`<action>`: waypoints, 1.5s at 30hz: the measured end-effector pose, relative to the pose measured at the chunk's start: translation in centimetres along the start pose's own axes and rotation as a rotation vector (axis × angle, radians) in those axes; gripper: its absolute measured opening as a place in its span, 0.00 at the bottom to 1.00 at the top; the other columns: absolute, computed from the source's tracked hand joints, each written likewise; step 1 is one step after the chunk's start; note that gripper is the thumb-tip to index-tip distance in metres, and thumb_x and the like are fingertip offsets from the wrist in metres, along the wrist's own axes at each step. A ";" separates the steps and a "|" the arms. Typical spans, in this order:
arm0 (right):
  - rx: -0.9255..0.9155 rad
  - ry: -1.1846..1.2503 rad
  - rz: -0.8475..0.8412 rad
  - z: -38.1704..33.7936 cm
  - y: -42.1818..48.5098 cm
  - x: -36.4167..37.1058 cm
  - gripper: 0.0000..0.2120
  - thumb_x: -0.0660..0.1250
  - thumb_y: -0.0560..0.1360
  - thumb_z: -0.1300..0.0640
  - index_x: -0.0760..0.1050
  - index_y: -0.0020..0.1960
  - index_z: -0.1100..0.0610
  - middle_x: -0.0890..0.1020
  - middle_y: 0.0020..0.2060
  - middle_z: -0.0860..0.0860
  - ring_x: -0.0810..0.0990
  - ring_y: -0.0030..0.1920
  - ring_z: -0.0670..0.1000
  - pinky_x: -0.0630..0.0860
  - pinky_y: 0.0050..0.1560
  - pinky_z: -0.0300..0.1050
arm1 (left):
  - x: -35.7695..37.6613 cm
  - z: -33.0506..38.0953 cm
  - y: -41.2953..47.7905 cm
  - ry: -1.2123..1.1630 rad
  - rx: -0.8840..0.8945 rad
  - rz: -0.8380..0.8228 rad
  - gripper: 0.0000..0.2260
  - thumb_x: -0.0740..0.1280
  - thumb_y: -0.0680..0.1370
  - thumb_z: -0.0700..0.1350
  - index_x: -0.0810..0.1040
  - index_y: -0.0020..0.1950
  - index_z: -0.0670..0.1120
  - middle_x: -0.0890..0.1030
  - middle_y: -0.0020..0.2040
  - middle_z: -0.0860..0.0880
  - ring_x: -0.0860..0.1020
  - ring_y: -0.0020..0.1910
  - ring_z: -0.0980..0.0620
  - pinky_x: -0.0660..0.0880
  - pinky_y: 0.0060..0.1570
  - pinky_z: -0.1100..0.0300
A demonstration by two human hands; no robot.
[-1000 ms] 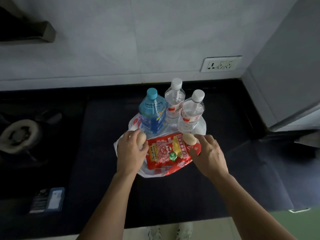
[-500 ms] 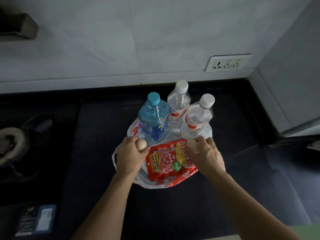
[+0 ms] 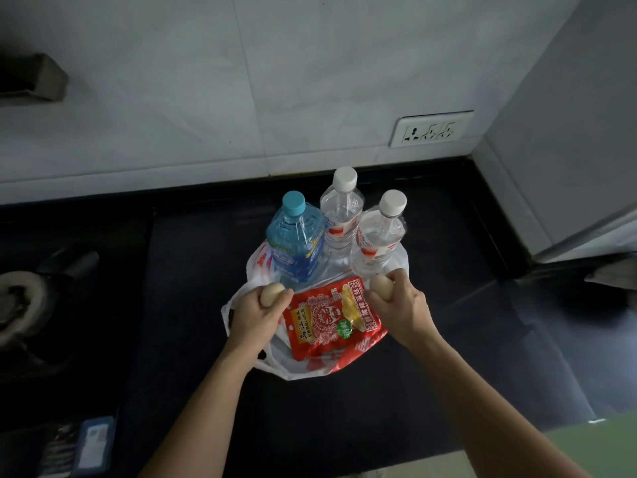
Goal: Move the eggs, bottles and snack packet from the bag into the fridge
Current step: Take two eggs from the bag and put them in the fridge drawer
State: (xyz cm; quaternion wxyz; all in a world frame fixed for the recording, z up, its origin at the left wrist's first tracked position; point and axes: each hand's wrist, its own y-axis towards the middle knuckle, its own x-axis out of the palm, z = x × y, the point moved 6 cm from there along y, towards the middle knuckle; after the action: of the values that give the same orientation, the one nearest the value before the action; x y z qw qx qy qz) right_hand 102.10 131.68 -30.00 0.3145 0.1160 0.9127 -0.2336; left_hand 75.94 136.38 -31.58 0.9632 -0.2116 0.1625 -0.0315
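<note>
A white and red plastic bag (image 3: 303, 369) lies spread open on the dark counter. On it stand a blue bottle (image 3: 296, 241) and two clear bottles, one behind (image 3: 341, 212) and one to the right (image 3: 379, 236). A red snack packet (image 3: 329, 317) lies flat at the bag's front. My left hand (image 3: 256, 317) is closed around a pale egg (image 3: 270, 293) just left of the packet. My right hand (image 3: 401, 305) grips a second egg (image 3: 381, 286) at the packet's right, close to the right clear bottle.
A black counter (image 3: 431, 305) runs to a white tiled wall with a socket (image 3: 431, 128). A grey fridge side (image 3: 568, 150) rises at the right. A gas burner (image 3: 20, 305) sits at the left, and a small blue packet (image 3: 91, 446) lies at the lower left.
Both hands have closed more firmly around their eggs and lifted them slightly off the bag. The view has shifted a little closer and to the left.
</note>
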 end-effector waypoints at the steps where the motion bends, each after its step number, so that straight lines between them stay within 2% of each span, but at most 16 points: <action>1: -0.021 0.054 0.014 -0.5 -0.7 -0.4 0.13 0.71 0.75 0.49 0.70 0.54 0.52 0.79 0.43 0.50 0.81 0.39 0.48 0.81 0.34 0.44 | 0.3 0.5 -0.9 -0.072 -0.030 -0.025 0.10 0.72 0.76 0.48 0.81 0.45 0.41 0.78 0.29 0.52 0.76 0.31 0.55 0.74 0.33 0.60; 3: -0.075 0.140 0.023 -1.7 -2.2 -1.2 0.10 0.72 0.75 0.52 0.74 0.53 0.52 0.81 0.42 0.49 0.81 0.38 0.46 0.77 0.32 0.37 | 1.3 1.5 -2.9 -0.187 -0.072 -0.103 0.07 0.73 0.76 0.45 0.80 0.46 0.43 0.79 0.32 0.53 0.76 0.30 0.60 0.73 0.31 0.65; 5: -0.139 0.207 -0.001 -2.9 -3.8 -1.9 0.06 0.72 0.75 0.55 0.77 0.49 0.52 0.82 0.39 0.47 0.81 0.35 0.43 0.75 0.31 0.35 | 2.2 2.8 -4.8 -0.219 -0.071 -0.188 0.06 0.74 0.75 0.45 0.80 0.47 0.45 0.80 0.35 0.53 0.76 0.31 0.61 0.72 0.30 0.67; 9: -0.209 0.277 -0.055 -4.2 -6.9 -3.5 0.05 0.74 0.73 0.55 0.77 0.43 0.52 0.82 0.37 0.50 0.80 0.34 0.45 0.77 0.32 0.38 | 3.5 5.9 -8.5 -0.261 0.000 -0.271 0.06 0.73 0.76 0.41 0.79 0.49 0.44 0.80 0.32 0.56 0.77 0.27 0.62 0.71 0.27 0.68; 13: -0.201 0.345 -0.016 -4.8 -9.7 -6.0 0.09 0.75 0.73 0.50 0.78 0.42 0.53 0.83 0.35 0.51 0.80 0.32 0.45 0.76 0.31 0.38 | 4.2 9.1 -12.0 -0.352 0.054 -0.281 0.04 0.71 0.76 0.38 0.78 0.48 0.42 0.81 0.31 0.54 0.80 0.29 0.61 0.74 0.27 0.69; 18: -0.199 0.393 0.027 -4.4 -12.4 -8.0 0.10 0.74 0.74 0.49 0.78 0.40 0.54 0.79 0.29 0.47 0.76 0.29 0.44 0.74 0.30 0.42 | 5.0 10.4 -14.9 -0.292 0.112 -0.262 0.08 0.76 0.73 0.45 0.79 0.48 0.46 0.84 0.42 0.49 0.85 0.43 0.52 0.80 0.40 0.58; 20: -0.195 0.408 0.039 -4.0 -13.1 -8.4 0.08 0.74 0.74 0.51 0.78 0.41 0.53 0.79 0.29 0.47 0.76 0.29 0.44 0.74 0.29 0.42 | 5.4 10.4 -15.5 -0.314 0.118 -0.222 0.08 0.76 0.73 0.46 0.80 0.47 0.47 0.85 0.45 0.47 0.85 0.47 0.48 0.83 0.46 0.52; 22: -0.196 0.418 0.043 -3.8 -13.8 -8.5 0.08 0.74 0.75 0.52 0.78 0.40 0.54 0.79 0.28 0.47 0.76 0.28 0.44 0.73 0.29 0.41 | 5.4 10.6 -16.0 -0.333 0.133 -0.181 0.06 0.76 0.73 0.45 0.81 0.46 0.47 0.85 0.46 0.46 0.85 0.49 0.47 0.82 0.49 0.50; 26: -0.210 0.374 0.044 -4.1 -14.1 -8.0 0.10 0.74 0.75 0.52 0.77 0.39 0.55 0.79 0.28 0.48 0.75 0.28 0.43 0.72 0.29 0.39 | 4.1 10.9 -16.5 -0.319 0.179 -0.138 0.09 0.76 0.73 0.45 0.80 0.49 0.44 0.85 0.43 0.50 0.85 0.44 0.54 0.80 0.41 0.62; 28: -0.236 0.360 0.029 -4.8 -14.0 -7.1 0.11 0.74 0.74 0.49 0.77 0.39 0.55 0.80 0.29 0.49 0.76 0.29 0.44 0.73 0.29 0.40 | 2.8 10.7 -16.8 -0.322 0.197 -0.108 0.11 0.76 0.73 0.45 0.79 0.50 0.42 0.85 0.42 0.51 0.84 0.42 0.56 0.78 0.38 0.65; 30: -0.260 0.342 0.002 -5.7 -13.8 -5.7 0.10 0.74 0.73 0.48 0.78 0.39 0.53 0.82 0.31 0.49 0.78 0.31 0.44 0.74 0.31 0.40 | 1.3 10.3 -17.0 -0.311 0.219 -0.075 0.09 0.75 0.74 0.44 0.79 0.48 0.42 0.83 0.37 0.55 0.82 0.37 0.60 0.75 0.35 0.68; 32: -0.295 0.366 -0.042 -7.0 -14.0 -4.0 0.06 0.74 0.75 0.52 0.79 0.41 0.51 0.84 0.34 0.45 0.82 0.34 0.44 0.76 0.34 0.38 | -0.3 9.7 -17.4 -0.298 0.233 -0.034 0.06 0.74 0.75 0.41 0.78 0.45 0.42 0.81 0.32 0.58 0.79 0.31 0.63 0.72 0.31 0.70; 36: -0.384 0.391 -0.134 -10.2 -14.4 -0.7 0.04 0.74 0.75 0.52 0.81 0.44 0.51 0.86 0.38 0.48 0.85 0.39 0.48 0.82 0.40 0.45 | -4.1 7.9 -18.4 -0.284 0.233 0.121 0.06 0.74 0.75 0.39 0.77 0.42 0.42 0.78 0.30 0.57 0.75 0.29 0.63 0.70 0.29 0.69; 40: -0.467 0.316 -0.246 -13.0 -15.2 2.1 0.15 0.70 0.68 0.41 0.77 0.39 0.52 0.81 0.32 0.49 0.80 0.33 0.49 0.79 0.35 0.49 | -7.8 5.9 -20.4 -0.313 0.190 0.328 0.07 0.75 0.74 0.41 0.78 0.44 0.41 0.78 0.33 0.54 0.73 0.30 0.60 0.69 0.29 0.67; 42: -0.516 0.242 -0.326 -14.2 -15.8 3.3 0.15 0.70 0.68 0.39 0.75 0.38 0.50 0.80 0.31 0.47 0.78 0.32 0.47 0.78 0.35 0.47 | -9.2 4.8 -22.2 -0.390 0.154 0.453 0.07 0.75 0.74 0.43 0.78 0.43 0.43 0.78 0.34 0.52 0.72 0.29 0.58 0.68 0.28 0.65; 45: -0.594 0.186 -0.446 -15.7 -17.1 4.8 0.12 0.74 0.73 0.45 0.75 0.39 0.50 0.80 0.32 0.48 0.77 0.32 0.43 0.74 0.33 0.38 | -10.2 3.4 -25.3 -0.476 0.096 0.598 0.07 0.75 0.74 0.44 0.78 0.42 0.45 0.78 0.33 0.52 0.73 0.29 0.58 0.68 0.27 0.65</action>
State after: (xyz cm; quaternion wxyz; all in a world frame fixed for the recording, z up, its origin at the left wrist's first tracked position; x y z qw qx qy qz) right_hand 84.07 125.08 -16.14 0.1919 -0.1607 0.9681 -0.0102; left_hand 67.63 116.08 -15.10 0.9495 -0.1110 -0.0127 0.2932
